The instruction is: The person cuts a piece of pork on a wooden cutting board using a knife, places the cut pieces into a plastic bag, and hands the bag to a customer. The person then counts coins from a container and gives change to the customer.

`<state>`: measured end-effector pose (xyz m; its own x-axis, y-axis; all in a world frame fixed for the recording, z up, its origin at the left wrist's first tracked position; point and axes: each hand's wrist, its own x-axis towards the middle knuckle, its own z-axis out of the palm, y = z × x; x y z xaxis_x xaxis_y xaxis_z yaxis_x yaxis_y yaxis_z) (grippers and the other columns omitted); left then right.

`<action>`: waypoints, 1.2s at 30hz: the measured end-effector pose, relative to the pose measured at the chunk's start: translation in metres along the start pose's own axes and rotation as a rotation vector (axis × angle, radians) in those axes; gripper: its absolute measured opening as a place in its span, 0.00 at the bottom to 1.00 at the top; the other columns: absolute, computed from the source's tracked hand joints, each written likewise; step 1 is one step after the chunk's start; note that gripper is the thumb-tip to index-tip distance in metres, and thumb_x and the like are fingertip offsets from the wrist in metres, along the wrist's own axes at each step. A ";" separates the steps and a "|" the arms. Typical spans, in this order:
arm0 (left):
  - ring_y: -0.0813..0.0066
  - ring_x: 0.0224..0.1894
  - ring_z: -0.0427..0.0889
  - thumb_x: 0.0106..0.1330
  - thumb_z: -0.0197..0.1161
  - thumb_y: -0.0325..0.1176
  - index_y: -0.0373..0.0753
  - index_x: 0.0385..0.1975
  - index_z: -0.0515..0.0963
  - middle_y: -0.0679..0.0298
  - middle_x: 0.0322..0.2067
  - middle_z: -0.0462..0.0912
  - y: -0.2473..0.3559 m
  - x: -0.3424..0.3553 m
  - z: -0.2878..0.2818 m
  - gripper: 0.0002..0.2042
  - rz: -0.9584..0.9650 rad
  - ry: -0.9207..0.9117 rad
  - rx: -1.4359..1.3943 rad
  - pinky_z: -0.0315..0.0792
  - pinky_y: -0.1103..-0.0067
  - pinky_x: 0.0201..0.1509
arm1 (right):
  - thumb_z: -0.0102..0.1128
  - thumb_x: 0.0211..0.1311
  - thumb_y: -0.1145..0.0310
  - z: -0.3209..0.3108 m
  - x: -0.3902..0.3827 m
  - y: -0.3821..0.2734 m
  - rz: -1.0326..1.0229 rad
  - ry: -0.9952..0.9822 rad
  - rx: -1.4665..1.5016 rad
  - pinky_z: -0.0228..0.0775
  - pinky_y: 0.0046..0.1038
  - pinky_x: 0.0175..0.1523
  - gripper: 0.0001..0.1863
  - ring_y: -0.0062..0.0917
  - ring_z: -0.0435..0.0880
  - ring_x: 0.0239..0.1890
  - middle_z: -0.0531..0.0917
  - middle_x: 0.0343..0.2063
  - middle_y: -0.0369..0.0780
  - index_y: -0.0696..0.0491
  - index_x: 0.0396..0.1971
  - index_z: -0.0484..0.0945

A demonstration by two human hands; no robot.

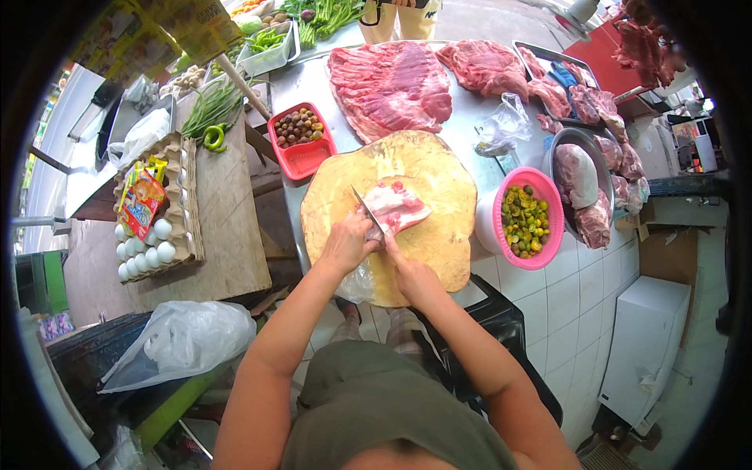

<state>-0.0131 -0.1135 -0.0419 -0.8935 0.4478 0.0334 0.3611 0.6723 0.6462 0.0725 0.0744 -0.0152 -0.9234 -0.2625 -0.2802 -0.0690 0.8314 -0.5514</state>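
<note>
A pale pink piece of pork (399, 210) lies on the round wooden chopping board (435, 266). Across its left part runs the blade of a knife (365, 205), its tip pointing away to the far left. My right hand (410, 272) is closed on the knife, whose handle is hidden under my fingers. On the near left side of the pork, my left hand (347, 244) grips its edge with curled fingers, close beside the blade. A crumpled clear plastic bag (357, 283) lies at the board's near edge, below my left hand.
Beyond the board are large slabs of raw meat (390, 84). A red divided tray (301, 157) of small round fruits stands at left, a pink basket (554, 235) of cut green fruits at right. Egg trays (188, 211) sit on the left table. A black stool (497, 321) stands near my right forearm.
</note>
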 end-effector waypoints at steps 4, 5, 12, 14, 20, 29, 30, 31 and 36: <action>0.53 0.44 0.80 0.45 0.72 0.30 0.34 0.37 0.81 0.53 0.38 0.82 0.000 0.001 0.003 0.17 -0.029 -0.003 -0.002 0.75 0.66 0.51 | 0.53 0.61 0.73 0.018 0.042 0.002 -0.051 0.070 0.025 0.73 0.48 0.30 0.40 0.49 0.81 0.23 0.80 0.21 0.53 0.41 0.73 0.52; 0.54 0.44 0.80 0.45 0.72 0.30 0.34 0.36 0.81 0.53 0.37 0.82 0.000 -0.001 0.002 0.16 -0.023 0.023 -0.010 0.75 0.66 0.50 | 0.53 0.60 0.73 0.020 0.045 0.002 -0.048 0.078 0.043 0.72 0.48 0.30 0.40 0.50 0.81 0.24 0.80 0.21 0.53 0.42 0.73 0.53; 0.53 0.41 0.80 0.48 0.74 0.32 0.34 0.29 0.79 0.51 0.32 0.81 -0.001 -0.010 -0.012 0.13 -0.095 0.016 -0.092 0.75 0.65 0.46 | 0.54 0.61 0.74 0.012 -0.049 0.010 0.025 -0.012 -0.097 0.73 0.46 0.32 0.38 0.48 0.81 0.26 0.79 0.23 0.54 0.46 0.73 0.55; 0.54 0.40 0.81 0.48 0.74 0.31 0.34 0.30 0.79 0.53 0.35 0.81 0.002 -0.011 -0.019 0.13 -0.127 0.026 -0.127 0.75 0.66 0.45 | 0.54 0.61 0.73 0.002 -0.066 0.017 -0.051 0.049 0.010 0.73 0.45 0.31 0.38 0.47 0.80 0.23 0.79 0.20 0.51 0.43 0.73 0.55; 0.55 0.40 0.81 0.50 0.73 0.31 0.35 0.34 0.79 0.56 0.41 0.78 0.038 -0.009 -0.022 0.14 -0.202 0.150 -0.014 0.75 0.66 0.46 | 0.55 0.60 0.72 -0.023 -0.043 0.026 -0.091 0.152 0.067 0.73 0.45 0.30 0.39 0.47 0.80 0.22 0.79 0.19 0.50 0.42 0.73 0.55; 0.51 0.46 0.81 0.51 0.72 0.31 0.34 0.39 0.79 0.52 0.44 0.80 0.026 0.020 0.007 0.16 -0.110 0.086 0.078 0.75 0.65 0.50 | 0.53 0.60 0.73 -0.024 -0.014 0.019 -0.032 0.009 0.002 0.73 0.45 0.32 0.40 0.47 0.81 0.23 0.80 0.20 0.52 0.42 0.74 0.53; 0.51 0.46 0.81 0.51 0.72 0.31 0.34 0.39 0.79 0.51 0.43 0.80 0.022 0.021 0.009 0.16 -0.110 0.051 0.058 0.75 0.65 0.50 | 0.53 0.61 0.73 -0.024 -0.010 0.018 -0.016 -0.020 -0.006 0.73 0.45 0.32 0.40 0.47 0.81 0.24 0.80 0.21 0.52 0.44 0.74 0.52; 0.51 0.46 0.81 0.51 0.71 0.31 0.34 0.38 0.79 0.51 0.42 0.81 0.019 0.022 0.010 0.15 -0.108 0.068 0.053 0.75 0.64 0.49 | 0.52 0.60 0.73 -0.023 -0.002 0.017 -0.025 -0.011 -0.012 0.73 0.45 0.31 0.40 0.47 0.81 0.23 0.80 0.21 0.52 0.42 0.74 0.53; 0.50 0.42 0.81 0.51 0.70 0.31 0.32 0.31 0.80 0.48 0.40 0.81 0.018 0.024 0.007 0.11 -0.085 0.043 -0.001 0.77 0.62 0.46 | 0.51 0.57 0.75 -0.011 0.032 0.005 -0.045 0.072 -0.074 0.73 0.44 0.29 0.42 0.46 0.81 0.22 0.80 0.20 0.50 0.39 0.74 0.53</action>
<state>-0.0262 -0.0863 -0.0350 -0.9314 0.3639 0.0111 0.2836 0.7060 0.6490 0.0382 0.0755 -0.0185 -0.9431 -0.2673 -0.1978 -0.1368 0.8541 -0.5018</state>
